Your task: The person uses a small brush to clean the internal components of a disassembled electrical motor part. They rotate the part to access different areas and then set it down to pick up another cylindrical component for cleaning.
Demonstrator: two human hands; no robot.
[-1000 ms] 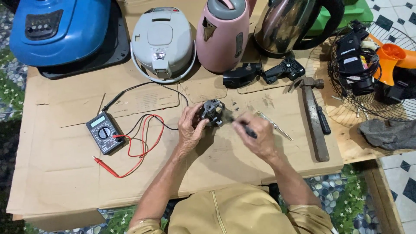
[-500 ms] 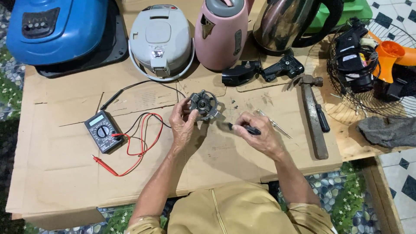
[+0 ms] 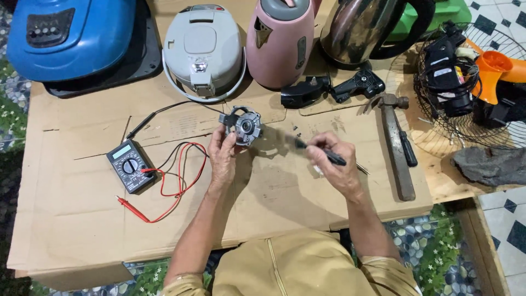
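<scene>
Fingers (image 3: 227, 143) of your left hand (image 3: 223, 159) grip the small motor (image 3: 243, 126); your right hand (image 3: 334, 164) holds the screwdriver (image 3: 320, 154) pointing left toward it.

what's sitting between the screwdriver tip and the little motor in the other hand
Nothing visible. The right hand holds the dark screwdriver with its tip aimed at the small motor held up by the left hand. Only bare cardboard shows in the gap.

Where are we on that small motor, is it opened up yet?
Done: multimeter with red and black leads laid out on the cardboard; loose screws lie by the motor. In hand: left hand holds the motor upright; right hand grips a black-handled tool. Left: I cannot tell whether the housing is open.
</scene>
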